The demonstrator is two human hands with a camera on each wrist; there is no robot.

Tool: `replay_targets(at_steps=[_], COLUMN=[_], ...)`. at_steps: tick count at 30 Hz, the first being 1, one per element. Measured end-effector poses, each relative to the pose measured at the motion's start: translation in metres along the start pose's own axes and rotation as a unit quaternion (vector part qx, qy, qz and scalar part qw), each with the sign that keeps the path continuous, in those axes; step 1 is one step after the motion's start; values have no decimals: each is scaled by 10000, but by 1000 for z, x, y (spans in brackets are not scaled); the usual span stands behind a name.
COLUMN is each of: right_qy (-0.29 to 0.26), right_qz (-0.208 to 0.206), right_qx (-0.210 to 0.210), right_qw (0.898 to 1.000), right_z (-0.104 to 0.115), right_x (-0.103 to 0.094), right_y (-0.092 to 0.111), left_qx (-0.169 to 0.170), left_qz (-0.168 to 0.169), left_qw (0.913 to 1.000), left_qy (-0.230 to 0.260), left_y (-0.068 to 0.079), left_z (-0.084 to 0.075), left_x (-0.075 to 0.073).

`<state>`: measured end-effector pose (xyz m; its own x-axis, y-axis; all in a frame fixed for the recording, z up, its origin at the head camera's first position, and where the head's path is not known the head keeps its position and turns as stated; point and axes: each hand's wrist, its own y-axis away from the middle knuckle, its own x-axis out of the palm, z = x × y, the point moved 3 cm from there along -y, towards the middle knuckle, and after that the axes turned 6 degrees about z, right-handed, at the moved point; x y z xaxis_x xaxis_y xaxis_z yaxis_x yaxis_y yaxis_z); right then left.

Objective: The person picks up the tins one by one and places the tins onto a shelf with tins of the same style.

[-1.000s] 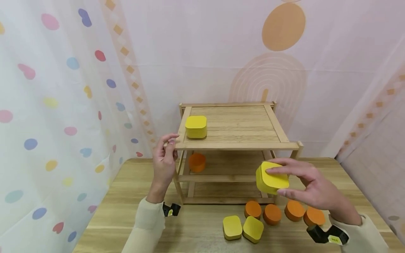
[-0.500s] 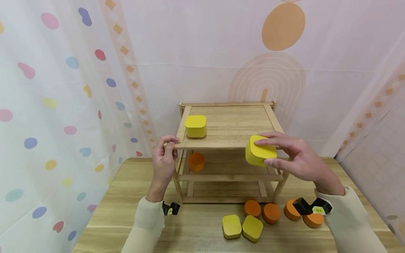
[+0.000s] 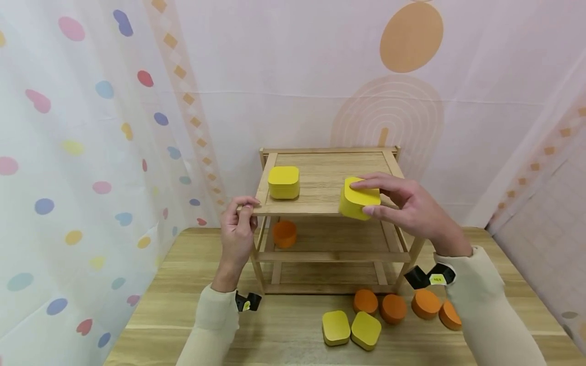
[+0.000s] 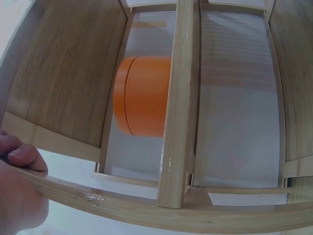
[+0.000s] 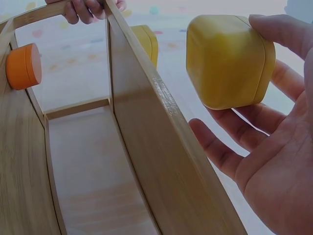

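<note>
My right hand (image 3: 407,211) holds a yellow rounded-square tin (image 3: 351,203) between thumb and fingers, near the front edge of the top board of a wooden shelf rack (image 3: 320,175). In the right wrist view a lid seam runs round the held tin (image 5: 222,63), and a gap shows between it and the board. A similar yellow tin (image 3: 284,183) stands on the top board at the left. My left hand (image 3: 237,236) grips the rack's front left corner. Below, on the middle shelf, sits a round orange tin (image 3: 285,234), also visible in the left wrist view.
On the table (image 3: 183,305) before the rack lie two yellow tins (image 3: 335,328) and several round orange tins (image 3: 393,309). My right forearm partly covers the rightmost orange one. A patterned curtain (image 3: 293,76) hangs behind the rack and along the left.
My right hand has carried the yellow tin up and to the left, from in front of the rack's lower right to the top board's front edge. My left hand has stayed in place.
</note>
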<state>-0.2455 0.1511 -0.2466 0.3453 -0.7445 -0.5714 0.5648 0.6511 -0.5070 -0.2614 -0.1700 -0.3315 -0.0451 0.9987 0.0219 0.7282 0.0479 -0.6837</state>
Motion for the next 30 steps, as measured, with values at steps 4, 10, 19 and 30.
replay_targets(at_steps=[4, 10, 19, 30], right_qy=[130, 212, -60, 133], right_qz=[8, 60, 49, -131], right_qx=[90, 71, 228, 553], right_qw=[9999, 9997, 9997, 9983], right_z=[1, 0, -9, -12], right_x=[3, 7, 15, 22], right_y=[-10, -23, -45, -63], left_qx=[75, 157, 196, 187], left_qz=[42, 65, 96, 105], left_qw=[9999, 9996, 9994, 9993], left_qy=[70, 205, 272, 300], left_y=[1, 1, 1, 1], left_z=[-1, -2, -2, -4], left_x=[0, -1, -2, -1])
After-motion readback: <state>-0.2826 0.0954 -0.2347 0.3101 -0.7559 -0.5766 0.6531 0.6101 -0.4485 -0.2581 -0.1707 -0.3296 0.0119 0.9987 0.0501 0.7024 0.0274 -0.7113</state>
